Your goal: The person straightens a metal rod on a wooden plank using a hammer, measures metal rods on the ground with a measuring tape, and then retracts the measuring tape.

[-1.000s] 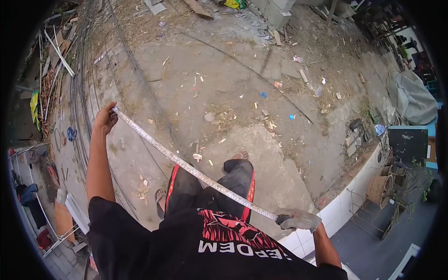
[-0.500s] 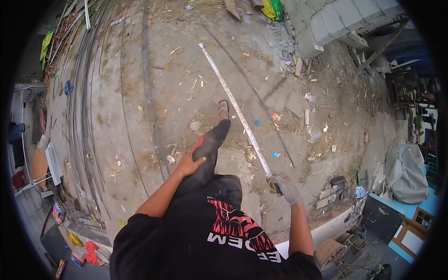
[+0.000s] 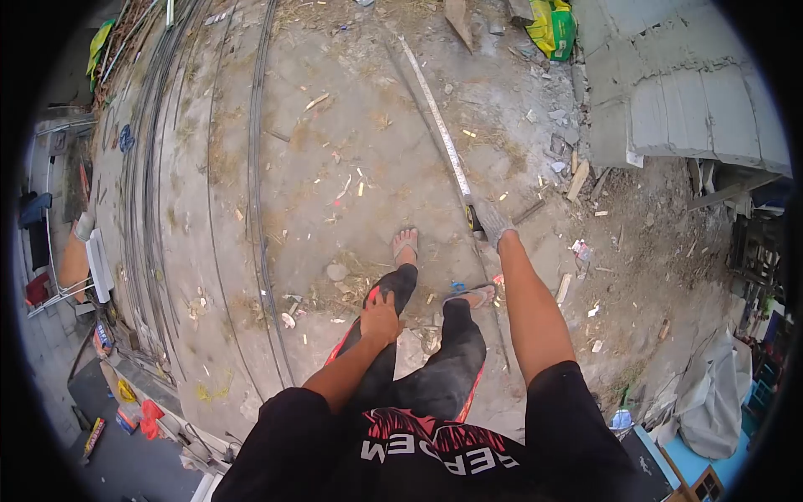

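Right hand [image 3: 492, 221] clasps the tape case [image 3: 473, 219] near centre, the best hold; light blade [image 3: 435, 115] may buckle; left hand [image 3: 381, 322] rests open.

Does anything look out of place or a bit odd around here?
Wood scraps and rubbish litter the ground, so it looks untidy. Also odd: the right hand, on the tape measure, wears a glove, while the left hand is bare.

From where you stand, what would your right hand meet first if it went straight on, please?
Probably the tape blade extending ahead of the right hand, though its height above the ground is unclear.
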`<state>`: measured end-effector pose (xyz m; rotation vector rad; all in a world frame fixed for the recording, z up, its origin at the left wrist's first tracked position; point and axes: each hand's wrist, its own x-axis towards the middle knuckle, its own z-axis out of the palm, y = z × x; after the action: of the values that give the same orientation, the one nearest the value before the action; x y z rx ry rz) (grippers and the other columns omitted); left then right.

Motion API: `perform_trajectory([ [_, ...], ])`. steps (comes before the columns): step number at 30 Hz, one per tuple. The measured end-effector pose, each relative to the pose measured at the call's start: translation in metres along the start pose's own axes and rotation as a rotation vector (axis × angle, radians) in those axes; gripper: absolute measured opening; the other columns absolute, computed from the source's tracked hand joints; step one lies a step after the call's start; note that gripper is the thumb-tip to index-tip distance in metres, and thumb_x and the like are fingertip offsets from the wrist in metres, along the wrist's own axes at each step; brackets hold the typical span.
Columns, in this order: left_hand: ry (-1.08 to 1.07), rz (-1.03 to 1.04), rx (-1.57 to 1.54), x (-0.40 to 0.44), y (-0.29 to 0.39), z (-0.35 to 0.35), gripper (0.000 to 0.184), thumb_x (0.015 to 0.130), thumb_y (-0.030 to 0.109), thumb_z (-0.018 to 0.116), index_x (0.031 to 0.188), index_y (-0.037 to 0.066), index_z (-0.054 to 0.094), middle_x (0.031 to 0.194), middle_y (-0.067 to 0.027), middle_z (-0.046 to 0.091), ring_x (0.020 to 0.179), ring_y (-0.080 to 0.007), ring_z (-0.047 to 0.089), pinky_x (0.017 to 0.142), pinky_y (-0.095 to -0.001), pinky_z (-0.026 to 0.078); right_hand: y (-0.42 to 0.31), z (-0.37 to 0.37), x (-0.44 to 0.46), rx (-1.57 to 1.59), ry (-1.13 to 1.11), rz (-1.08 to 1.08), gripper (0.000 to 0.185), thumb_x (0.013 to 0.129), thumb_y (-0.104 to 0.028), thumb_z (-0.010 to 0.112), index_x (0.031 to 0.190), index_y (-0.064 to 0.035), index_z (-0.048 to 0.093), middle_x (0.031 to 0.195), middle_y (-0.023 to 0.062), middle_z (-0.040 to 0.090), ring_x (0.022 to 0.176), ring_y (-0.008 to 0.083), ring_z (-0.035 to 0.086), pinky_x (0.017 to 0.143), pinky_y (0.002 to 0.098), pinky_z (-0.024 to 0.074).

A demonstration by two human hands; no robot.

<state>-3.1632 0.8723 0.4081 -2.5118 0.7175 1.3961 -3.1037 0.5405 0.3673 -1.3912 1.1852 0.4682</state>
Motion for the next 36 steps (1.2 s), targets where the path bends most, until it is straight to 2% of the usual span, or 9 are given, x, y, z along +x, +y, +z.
perform_trajectory([
  [4,0.039,-0.091,-0.198,0.021,0.017,-0.011,0.083,0.085,0.046,0.073,0.150,0.009,0.038,0.138,-0.0179,0.051,0.129,-0.0383,0.050,0.102,-0.0499,0.047,-0.049,0.007,0.099,-0.075,-0.068,-0.030,0.038,0.087,-0.054,0.059,0.073,-0.0189,0.052,0.061,-0.0027,0.043,0.047,0.0114,0.040,0.041,0.0298,0.0389],
  [10,0.166,-0.114,-0.257,0.017,0.025,0.003,0.076,0.085,0.043,0.072,0.146,0.008,0.044,0.129,-0.0174,0.055,0.119,-0.0357,0.054,0.095,-0.0487,0.049,-0.055,0.029,0.254,-0.121,-0.049,-0.090,0.039,0.086,-0.054,0.059,0.072,-0.0181,0.053,0.061,-0.0013,0.044,0.051,0.0121,0.044,0.043,0.0319,0.0392],
  [12,0.164,-0.136,-0.272,0.019,0.027,-0.002,0.075,0.085,0.042,0.072,0.146,0.008,0.044,0.129,-0.0173,0.055,0.119,-0.0355,0.054,0.096,-0.0483,0.048,-0.074,0.036,0.258,-0.201,-0.041,-0.127,0.040,0.084,-0.054,0.062,0.073,-0.0167,0.054,0.061,-0.0009,0.045,0.051,0.0130,0.046,0.041,0.0331,0.0376],
  [14,0.146,-0.149,-0.315,0.023,0.030,-0.008,0.076,0.084,0.042,0.073,0.146,0.009,0.045,0.132,-0.0173,0.055,0.122,-0.0355,0.052,0.101,-0.0485,0.045,-0.082,0.046,0.265,-0.136,-0.087,-0.151,0.041,0.085,-0.049,0.057,0.075,-0.0097,0.062,0.066,0.0028,0.055,0.055,0.0185,0.051,0.052,0.0371,0.0391],
  [20,0.151,-0.155,-0.323,0.031,0.031,-0.013,0.074,0.084,0.042,0.074,0.145,0.009,0.046,0.132,-0.0176,0.055,0.123,-0.0359,0.052,0.102,-0.0486,0.045,-0.080,0.057,0.283,-0.038,-0.118,-0.010,0.034,0.088,-0.045,0.054,0.074,-0.0142,0.058,0.062,0.0005,0.048,0.051,0.0160,0.046,0.048,0.0360,0.0381],
  [27,0.131,-0.143,-0.322,0.036,0.028,-0.019,0.074,0.084,0.041,0.074,0.144,0.009,0.047,0.134,-0.0170,0.054,0.123,-0.0360,0.052,0.101,-0.0481,0.047,-0.083,0.049,0.250,-0.104,-0.050,-0.152,0.034,0.088,-0.046,0.054,0.075,-0.0142,0.058,0.063,0.0019,0.049,0.053,0.0150,0.048,0.048,0.0361,0.0386],
  [30,0.106,-0.142,-0.296,0.039,0.027,-0.023,0.072,0.086,0.041,0.071,0.145,0.008,0.046,0.134,-0.0162,0.053,0.124,-0.0346,0.052,0.101,-0.0473,0.046,-0.044,0.047,0.261,-0.073,-0.086,-0.009,0.037,0.089,-0.046,0.054,0.077,-0.0124,0.060,0.063,0.0016,0.049,0.054,0.0158,0.048,0.050,0.0365,0.0414],
  [32,0.087,-0.117,-0.286,0.040,0.028,-0.026,0.072,0.085,0.041,0.072,0.145,0.008,0.046,0.135,-0.0165,0.053,0.125,-0.0348,0.051,0.101,-0.0474,0.046,0.011,0.038,0.258,0.054,-0.126,0.015,0.036,0.088,-0.050,0.061,0.086,-0.0146,0.065,0.072,0.0026,0.056,0.059,0.0134,0.051,0.049,0.0363,0.0443],
  [36,0.063,-0.078,-0.222,0.045,0.028,-0.025,0.073,0.085,0.039,0.073,0.145,0.008,0.046,0.138,-0.0174,0.052,0.128,-0.0350,0.050,0.103,-0.0480,0.046,0.087,0.002,0.185,0.084,-0.037,0.071,0.034,0.087,-0.046,0.065,0.094,-0.0125,0.068,0.074,0.0012,0.057,0.061,0.0123,0.051,0.049,0.0341,0.0445],
])
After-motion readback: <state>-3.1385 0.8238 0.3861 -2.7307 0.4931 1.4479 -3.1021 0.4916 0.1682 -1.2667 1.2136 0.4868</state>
